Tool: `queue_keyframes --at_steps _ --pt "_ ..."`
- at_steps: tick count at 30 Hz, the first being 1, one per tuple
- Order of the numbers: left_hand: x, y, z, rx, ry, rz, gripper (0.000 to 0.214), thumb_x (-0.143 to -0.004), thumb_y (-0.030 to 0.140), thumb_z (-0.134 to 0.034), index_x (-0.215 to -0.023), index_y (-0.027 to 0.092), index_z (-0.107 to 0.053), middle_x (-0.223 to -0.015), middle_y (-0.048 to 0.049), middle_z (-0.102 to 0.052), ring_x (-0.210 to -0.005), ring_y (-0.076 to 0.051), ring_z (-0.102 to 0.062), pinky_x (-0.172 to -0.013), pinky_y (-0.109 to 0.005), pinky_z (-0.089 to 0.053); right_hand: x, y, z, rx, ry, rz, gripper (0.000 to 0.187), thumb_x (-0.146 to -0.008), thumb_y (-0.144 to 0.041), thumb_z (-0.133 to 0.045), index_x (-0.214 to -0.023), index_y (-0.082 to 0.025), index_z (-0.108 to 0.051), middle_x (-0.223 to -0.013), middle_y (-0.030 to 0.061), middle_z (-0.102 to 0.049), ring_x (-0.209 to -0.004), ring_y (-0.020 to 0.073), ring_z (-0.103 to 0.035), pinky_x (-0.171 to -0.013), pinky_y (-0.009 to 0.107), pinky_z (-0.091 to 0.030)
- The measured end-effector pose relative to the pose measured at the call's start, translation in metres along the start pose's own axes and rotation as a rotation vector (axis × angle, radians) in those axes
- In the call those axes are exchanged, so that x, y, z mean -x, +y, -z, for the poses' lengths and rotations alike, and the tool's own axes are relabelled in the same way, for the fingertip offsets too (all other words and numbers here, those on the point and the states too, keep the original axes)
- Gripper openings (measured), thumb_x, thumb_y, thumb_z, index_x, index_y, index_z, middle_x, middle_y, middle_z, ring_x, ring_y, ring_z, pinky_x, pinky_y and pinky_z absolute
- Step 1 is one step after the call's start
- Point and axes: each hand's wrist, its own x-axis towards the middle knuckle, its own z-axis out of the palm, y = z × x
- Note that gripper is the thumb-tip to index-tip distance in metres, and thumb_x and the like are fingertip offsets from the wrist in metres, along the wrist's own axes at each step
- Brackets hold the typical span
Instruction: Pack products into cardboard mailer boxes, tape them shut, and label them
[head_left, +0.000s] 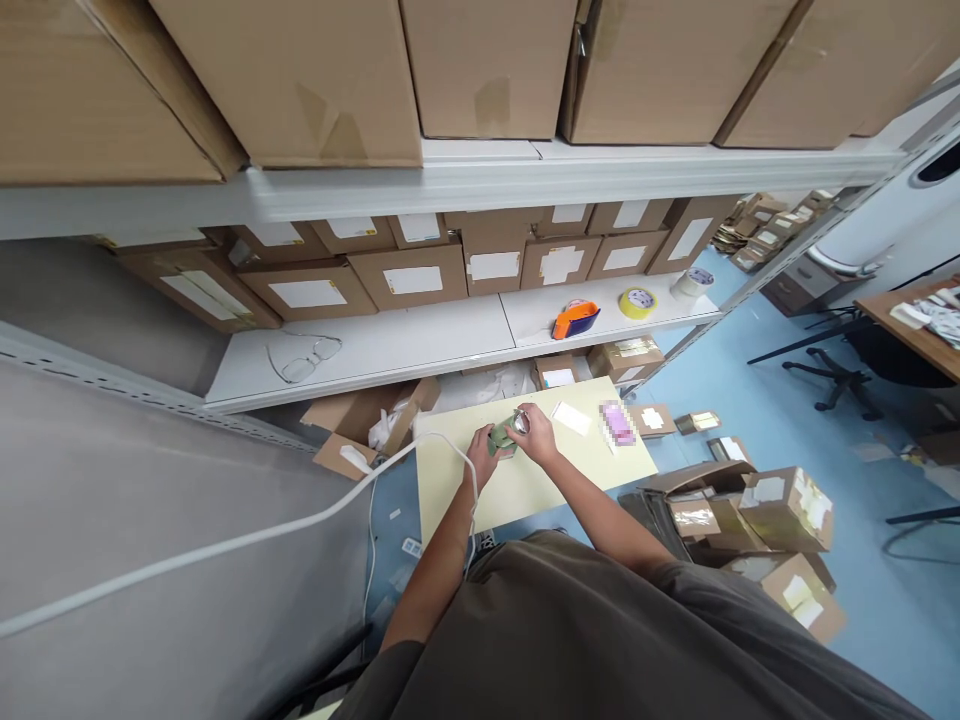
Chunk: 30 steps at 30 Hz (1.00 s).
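Both my hands are closed around a small green object with a round, silvery part on its right side; its exact kind I cannot make out. My left hand grips it from the left, while my right hand has its fingers at the silvery part. They hold it over a pale yellow table. Just right of my hands lies a white rectangular card or slip. Farther right on the table is a pink-purple item, blurred by pixelation.
Cardboard boxes line the white shelf, with eyeglasses, an orange tape dispenser and yellow tape. A white cable crosses near my left arm. Boxes pile at right; an open carton stands left.
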Motion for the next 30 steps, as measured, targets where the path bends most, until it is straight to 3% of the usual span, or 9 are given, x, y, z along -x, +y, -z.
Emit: queue_keyframes --at_steps 6,11,18,22,26,28,30 --pt "0.008 -0.003 -0.002 0.014 0.018 -0.030 0.067 -0.088 0.009 -0.064 -0.153 0.024 -0.054 -0.149 -0.0162 -0.063 -0.147 -0.033 -0.061 -0.125 -0.054 -0.051 -0.018 -0.001 -0.019 0.096 0.006 -0.090 0.046 -0.092 -0.052 -0.073 -0.126 -0.022 -0.068 -0.106 0.0100 -0.073 -0.097 0.0300 -0.069 -0.094 0.044 -0.059" --pt "0.018 -0.003 -0.008 0.022 0.015 -0.042 0.073 -0.090 0.010 -0.065 -0.160 0.023 -0.050 -0.157 -0.0181 -0.058 -0.153 -0.033 -0.056 -0.129 -0.053 -0.048 0.001 0.008 -0.041 0.157 -0.046 -0.058 0.039 -0.095 -0.047 -0.073 -0.125 -0.023 -0.068 -0.112 0.0112 -0.072 -0.104 0.0309 -0.068 -0.093 0.042 -0.058" --pt "0.022 -0.010 -0.017 0.067 0.111 0.007 0.078 -0.087 0.010 -0.066 -0.162 0.024 -0.050 -0.154 -0.0173 -0.060 -0.150 -0.033 -0.058 -0.124 -0.052 -0.053 0.012 0.032 -0.069 0.291 -0.288 -0.009 0.034 -0.092 -0.036 -0.082 -0.120 -0.020 -0.072 -0.118 0.0145 -0.073 -0.110 0.0326 -0.064 -0.099 0.043 -0.053" --pt "0.025 -0.016 -0.020 0.116 0.107 0.036 0.080 -0.087 0.010 -0.065 -0.164 0.026 -0.049 -0.152 -0.0159 -0.061 -0.147 -0.031 -0.062 -0.121 -0.051 -0.057 0.015 0.042 -0.074 0.392 -0.324 0.019 0.028 -0.093 -0.035 -0.082 -0.116 -0.019 -0.079 -0.119 0.0166 -0.074 -0.115 0.0353 -0.062 -0.109 0.050 -0.048" --pt "0.025 -0.017 -0.023 0.154 0.099 0.007 0.076 -0.087 0.015 -0.072 -0.160 0.024 -0.053 -0.158 -0.0180 -0.060 -0.152 -0.034 -0.057 -0.128 -0.056 -0.050 0.021 0.055 -0.061 0.275 -0.183 -0.023 0.047 -0.093 -0.036 -0.077 -0.137 -0.019 -0.073 -0.136 0.0177 -0.070 -0.127 0.0352 -0.061 -0.113 0.049 -0.049" --pt "0.023 -0.016 -0.025 0.170 0.126 0.038 0.083 -0.082 0.019 -0.082 -0.159 0.022 -0.053 -0.163 -0.0203 -0.057 -0.157 -0.038 -0.052 -0.131 -0.060 -0.046 0.023 0.064 -0.054 0.197 -0.031 -0.146 0.056 -0.093 -0.040 -0.074 -0.144 -0.018 -0.067 -0.143 0.0195 -0.067 -0.134 0.0360 -0.060 -0.114 0.050 -0.051" --pt "0.018 -0.013 -0.029 0.206 0.137 0.099 0.091 -0.075 0.019 -0.090 -0.158 0.022 -0.054 -0.168 -0.0211 -0.053 -0.158 -0.041 -0.050 -0.129 -0.062 -0.046 0.024 0.071 -0.052 0.088 0.044 -0.298 0.067 -0.088 -0.045 -0.077 -0.149 -0.018 -0.063 -0.149 0.0197 -0.065 -0.140 0.0372 -0.059 -0.118 0.053 -0.050"
